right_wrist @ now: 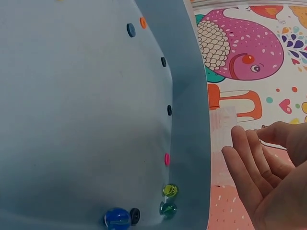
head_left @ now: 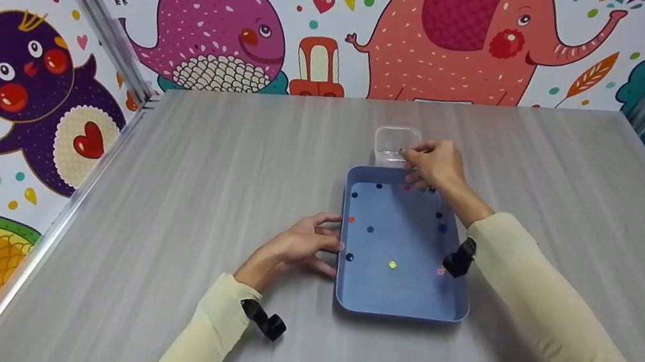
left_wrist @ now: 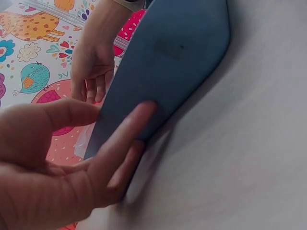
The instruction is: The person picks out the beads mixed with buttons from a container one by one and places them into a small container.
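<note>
A blue rectangular tray (head_left: pixel 400 303) with low walls holds buttons and marbles. My left hand (head_left: pixel 302 246) rests against the outside of its left wall, fingers spread and only slightly bent. In the left wrist view, fingertips (left_wrist: pixel 148 108) touch the tray's outer side. Beyond the tray's far wall stands a small clear plastic container (head_left: pixel 394 134). Over its right edge, my right hand (head_left: pixel 438 164) holds thumb and index finger together, with a small dark piece at their tips; I cannot tell its kind. The other fingers (right_wrist: pixel 247 167) extend loosely.
Inside the tray lie a yellow button (head_left: pixel 392 264), an orange button (right_wrist: pixel 143 22), a pink button (right_wrist: pixel 167 159) and several dark ones. A blue marble (right_wrist: pixel 117 218) and a green marble (right_wrist: pixel 168 209) sit near its walls. A patterned wall (head_left: pixel 336 15) borders the grey table (head_left: pixel 217 190).
</note>
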`<state>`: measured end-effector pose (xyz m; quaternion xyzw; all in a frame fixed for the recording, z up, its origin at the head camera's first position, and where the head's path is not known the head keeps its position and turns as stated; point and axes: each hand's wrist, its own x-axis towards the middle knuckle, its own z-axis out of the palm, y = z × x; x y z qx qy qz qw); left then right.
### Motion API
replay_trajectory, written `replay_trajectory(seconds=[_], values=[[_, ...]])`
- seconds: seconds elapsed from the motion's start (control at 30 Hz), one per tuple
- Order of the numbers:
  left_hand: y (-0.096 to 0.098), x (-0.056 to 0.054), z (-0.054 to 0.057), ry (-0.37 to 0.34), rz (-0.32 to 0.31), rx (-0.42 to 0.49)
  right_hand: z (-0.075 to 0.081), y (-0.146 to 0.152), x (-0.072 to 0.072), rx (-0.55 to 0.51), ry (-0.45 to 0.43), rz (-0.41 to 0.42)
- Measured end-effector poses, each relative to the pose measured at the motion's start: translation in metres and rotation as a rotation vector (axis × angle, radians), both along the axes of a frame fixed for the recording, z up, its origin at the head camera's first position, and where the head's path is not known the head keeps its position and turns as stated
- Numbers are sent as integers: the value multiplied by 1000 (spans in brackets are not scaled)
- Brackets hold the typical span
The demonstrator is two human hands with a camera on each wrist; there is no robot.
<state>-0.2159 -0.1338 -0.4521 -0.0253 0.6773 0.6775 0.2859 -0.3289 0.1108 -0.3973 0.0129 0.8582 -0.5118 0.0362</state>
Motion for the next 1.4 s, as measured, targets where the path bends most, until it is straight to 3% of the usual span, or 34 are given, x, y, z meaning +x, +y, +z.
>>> replay_trajectory(seconds=[0.3, 0.8, 1.07, 1.4], values=[[-1, 1, 1, 10, -8, -10, -9, -4, -2, 15, 18, -9], [0, 0, 3, -4, 2, 0, -6, -4, -5, 40, 9, -33], [0, 0, 1, 18, -4, -14, -7, -4, -6, 13, -10, -31], [0, 0, 0, 7, -2, -19, 4, 6, -2, -67, -55, -11]])
